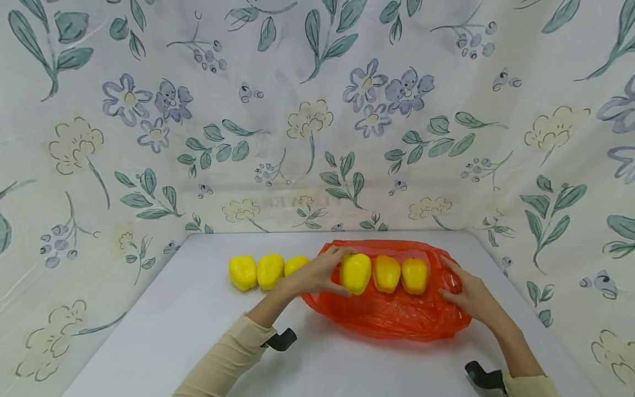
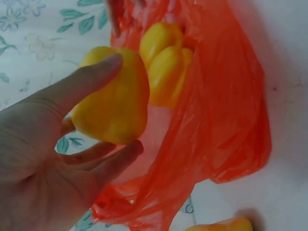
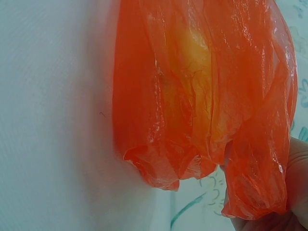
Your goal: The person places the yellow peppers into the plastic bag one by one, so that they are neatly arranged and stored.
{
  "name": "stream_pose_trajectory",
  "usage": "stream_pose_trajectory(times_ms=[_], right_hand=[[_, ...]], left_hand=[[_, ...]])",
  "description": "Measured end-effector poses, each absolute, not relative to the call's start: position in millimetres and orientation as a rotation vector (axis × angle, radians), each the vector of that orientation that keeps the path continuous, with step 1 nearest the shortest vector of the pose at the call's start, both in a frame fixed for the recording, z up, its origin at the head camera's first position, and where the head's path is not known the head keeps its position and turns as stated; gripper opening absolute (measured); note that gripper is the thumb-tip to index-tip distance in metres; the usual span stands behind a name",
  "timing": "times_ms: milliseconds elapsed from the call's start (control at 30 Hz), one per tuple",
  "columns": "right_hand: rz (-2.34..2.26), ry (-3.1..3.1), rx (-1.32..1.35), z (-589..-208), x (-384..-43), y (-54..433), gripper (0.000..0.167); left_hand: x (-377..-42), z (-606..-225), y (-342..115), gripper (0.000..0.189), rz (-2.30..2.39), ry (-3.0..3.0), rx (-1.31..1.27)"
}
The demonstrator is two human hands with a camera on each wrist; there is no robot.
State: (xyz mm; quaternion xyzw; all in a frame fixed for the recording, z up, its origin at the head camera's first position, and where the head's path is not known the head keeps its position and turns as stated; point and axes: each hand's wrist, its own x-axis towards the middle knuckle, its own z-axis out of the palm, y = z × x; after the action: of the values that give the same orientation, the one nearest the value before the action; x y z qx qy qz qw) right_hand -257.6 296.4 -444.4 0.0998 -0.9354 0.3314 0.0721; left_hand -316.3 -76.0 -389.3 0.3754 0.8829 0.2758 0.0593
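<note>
My left hand (image 1: pixel 319 271) grips a yellow bell pepper (image 1: pixel 356 273) at the left part of the red plastic bag (image 1: pixel 387 320). In the left wrist view, the thumb lies across this bell pepper (image 2: pixel 113 98) and the fingers curl beneath it. Two more yellow bell peppers (image 1: pixel 387 273) sit side by side in the bag's opening. At the bag's right side my right hand (image 1: pixel 468 289) holds its edge. In the right wrist view, bunched red film (image 3: pixel 257 187) is at the hand, and yellow shows through the bag (image 3: pixel 139 96).
Left of the bag, three yellow bell peppers (image 1: pixel 243 272) stand in a row on the white table (image 1: pixel 188 303), one partly behind my left arm. A flower-printed cloth (image 1: pixel 307 165) hangs behind the table and along its sides.
</note>
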Motion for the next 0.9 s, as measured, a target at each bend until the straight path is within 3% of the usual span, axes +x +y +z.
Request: stream_pose_trajectory(times_ms=[900], right_hand=[[0.989,-2.819,0.302,-442.1,-255.2,293.4,0.081]], left_hand=[[-327.5,-425.3,-43.6,0.089,0.875,2.688,0.915]])
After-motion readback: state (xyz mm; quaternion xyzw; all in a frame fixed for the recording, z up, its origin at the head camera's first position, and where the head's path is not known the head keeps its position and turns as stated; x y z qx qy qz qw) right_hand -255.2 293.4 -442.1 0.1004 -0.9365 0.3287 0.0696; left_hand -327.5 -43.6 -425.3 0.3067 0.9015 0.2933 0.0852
